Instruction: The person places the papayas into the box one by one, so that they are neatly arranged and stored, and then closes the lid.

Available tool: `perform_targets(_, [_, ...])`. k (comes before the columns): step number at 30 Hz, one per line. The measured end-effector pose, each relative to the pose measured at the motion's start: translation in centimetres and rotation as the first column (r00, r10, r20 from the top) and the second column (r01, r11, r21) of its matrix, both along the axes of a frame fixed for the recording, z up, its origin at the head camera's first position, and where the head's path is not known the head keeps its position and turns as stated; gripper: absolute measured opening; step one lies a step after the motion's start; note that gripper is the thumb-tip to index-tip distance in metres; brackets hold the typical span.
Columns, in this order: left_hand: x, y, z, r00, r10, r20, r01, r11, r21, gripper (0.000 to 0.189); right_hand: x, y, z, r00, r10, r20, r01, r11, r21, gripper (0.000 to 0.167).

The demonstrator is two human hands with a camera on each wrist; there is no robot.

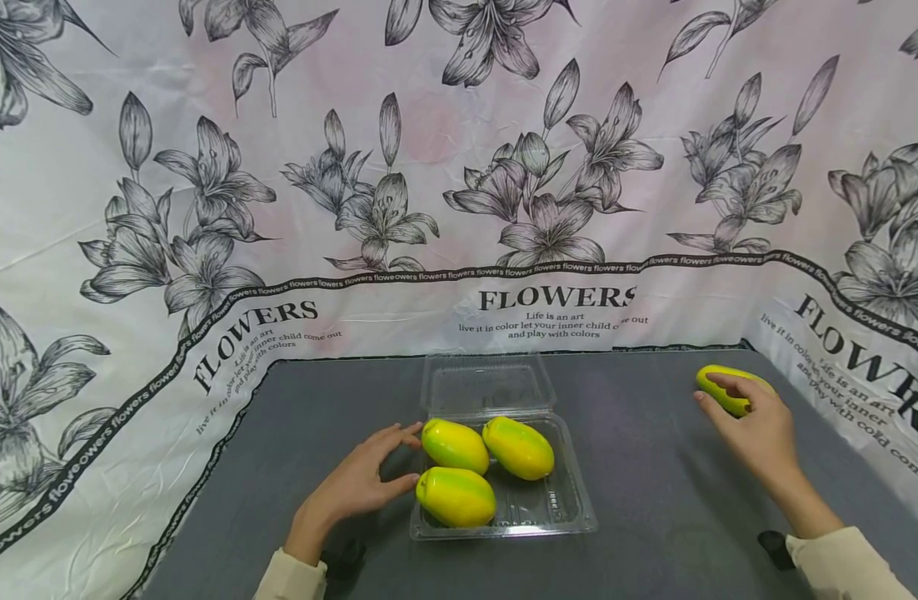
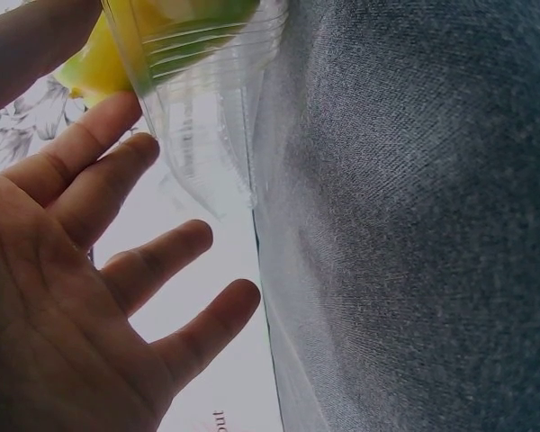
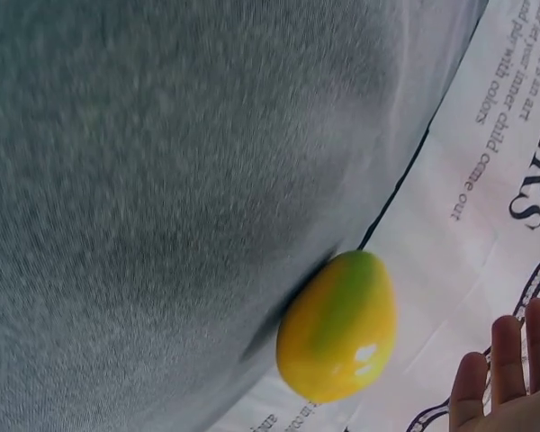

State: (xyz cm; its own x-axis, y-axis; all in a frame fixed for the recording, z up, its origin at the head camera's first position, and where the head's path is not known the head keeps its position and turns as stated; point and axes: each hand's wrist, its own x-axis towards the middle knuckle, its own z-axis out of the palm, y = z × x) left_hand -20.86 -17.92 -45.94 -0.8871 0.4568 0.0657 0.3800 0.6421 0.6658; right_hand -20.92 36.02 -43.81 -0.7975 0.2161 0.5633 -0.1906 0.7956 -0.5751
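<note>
My left hand is beside a clear plastic clamshell box, its fingers spread and fingertips right at the left wall. Inside lie three shiny yellow-green mango-like fruits: one at the back left, another at the back right, a third at the front left. In the left wrist view the fingers are straight, palm showing. Over at the right, my right hand reaches over a fourth such fruit on the table. The right wrist view shows its fingers extended and apart from that fruit.
The box's lid stands folded back behind it. A grey cloth covers the table. White flower-printed fabric rises along the back and both sides, close behind the fruit at the right.
</note>
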Motion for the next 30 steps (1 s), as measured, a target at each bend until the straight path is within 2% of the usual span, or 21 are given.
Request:
perform_targets(10, [0.0, -0.1, 0.1, 1.0, -0.003, 0.0, 0.003, 1.0, 0.003, 0.043, -1.6, 1.9, -0.4, 0.996, -0.09, 0.006, 0.09, 0.995, -0.049, 0.037])
perform_targets(14, [0.0, -0.1, 0.1, 1.0, -0.005, 0.0, 0.005, 1.0, -0.002, 0.042, -2.0, 2.6, -0.5, 0.995, -0.099, 0.017, 0.1, 0.994, -0.055, 0.04])
perform_targets(20, [-0.1, 0.0, 0.0, 1.0, -0.008, 0.0, 0.008, 1.0, -0.001, 0.043, -2.3, 3.9, -0.5, 0.995, -0.091, 0.046, 0.093, 0.995, -0.022, 0.046])
perform_targets(30, [-0.1, 0.0, 0.0, 1.0, -0.01, -0.005, 0.01, 1.0, 0.007, 0.041, -2.8, 5.6, -1.7, 0.983, -0.118, 0.139, 0.114, 0.993, 0.031, 0.058])
